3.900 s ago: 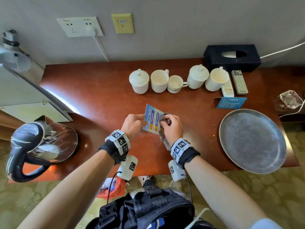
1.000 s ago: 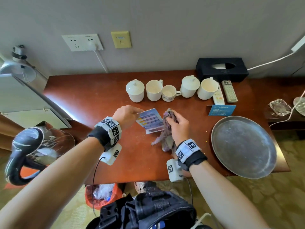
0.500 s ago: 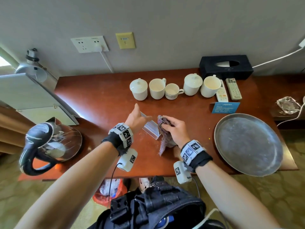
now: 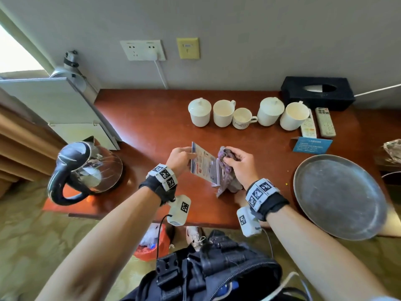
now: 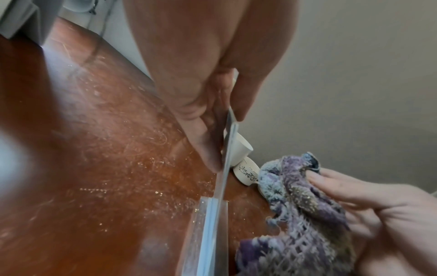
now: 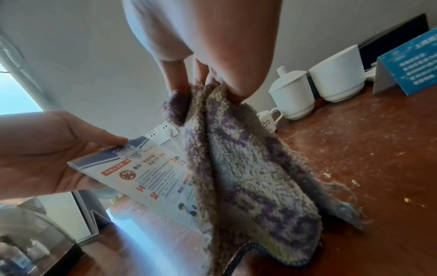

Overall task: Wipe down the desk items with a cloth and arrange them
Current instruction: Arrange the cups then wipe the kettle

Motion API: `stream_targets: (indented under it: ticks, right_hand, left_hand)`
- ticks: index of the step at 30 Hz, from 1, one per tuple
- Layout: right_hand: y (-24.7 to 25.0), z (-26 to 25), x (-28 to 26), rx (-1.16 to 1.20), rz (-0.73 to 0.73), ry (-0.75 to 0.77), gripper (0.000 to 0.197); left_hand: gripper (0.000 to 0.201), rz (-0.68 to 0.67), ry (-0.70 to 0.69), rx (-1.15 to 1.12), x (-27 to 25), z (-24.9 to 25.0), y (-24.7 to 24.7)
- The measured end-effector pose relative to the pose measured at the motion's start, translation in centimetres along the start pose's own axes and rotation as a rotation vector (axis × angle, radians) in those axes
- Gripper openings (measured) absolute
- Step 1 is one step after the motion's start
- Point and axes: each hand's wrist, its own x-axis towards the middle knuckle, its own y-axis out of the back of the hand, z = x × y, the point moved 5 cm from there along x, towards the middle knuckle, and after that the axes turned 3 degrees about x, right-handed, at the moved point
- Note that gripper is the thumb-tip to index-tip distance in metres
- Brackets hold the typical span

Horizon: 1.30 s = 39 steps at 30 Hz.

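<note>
Between left fingers (image 5: 208, 149), sign (image 4: 205, 165), cloth (image 4: 226, 168) beside

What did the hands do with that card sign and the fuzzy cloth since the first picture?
The left hand has turned the card sign over: its blue-and-yellow face showed first, now a white printed side. The right hand moved the cloth from that face to the sign's right edge. Both grips stayed. The cups and tray kept their places.

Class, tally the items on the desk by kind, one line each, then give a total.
White cups: 5
Remote controls: 2
Printed signs: 2
Tissue box: 1
Metal tray: 1
Kettle: 1
Cloth: 1
Total: 13
</note>
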Motion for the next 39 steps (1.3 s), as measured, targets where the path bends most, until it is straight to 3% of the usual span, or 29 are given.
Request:
stream_targets:
  ticks: [6, 12, 17, 22, 26, 36, 39]
  right_hand:
    - [-0.3, 0.4, 0.2, -0.049, 0.04, -0.022, 0.036]
    - [-5.7, -0.4, 0.1, -0.132, -0.064, -0.024, 0.039]
    - [-8.3, -0.8, -0.2, -0.256, -0.085, 0.041, 0.044]
    - [-6.5, 2.4, 1.1, -0.491, -0.009, -0.12, 0.043]
    - [-6.1, 2.8, 1.9, -0.466, -0.002, -0.162, 0.038]
    - [-8.2, 1.2, -1.2, -0.344, -0.117, 0.13, 0.05]
    - [-7.6, 3.0, -0.3, -0.417, -0.16, 0.058, 0.051]
  left_hand:
    - [0.035, -0.023, 0.047, -0.049, 0.6, -0.9, 0.6]
    - [0.032, -0.008, 0.034, -0.152, 0.8, -1.5, 0.3]
    - [0.041, -0.002, 0.034, -0.221, 0.8, -1.4, 0.6]
    - [0.037, -0.018, 0.056, -0.204, 1.5, -2.3, 1.3]
    - [0.041, -0.088, 0.059, -0.239, 1.7, -2.3, 1.3]
    - [0.032, -0.124, 0.051, -0.276, 1.7, -1.8, 1.1]
    - [0.034, -0.047, 0.071, -0.249, 1.7, -2.4, 2.0]
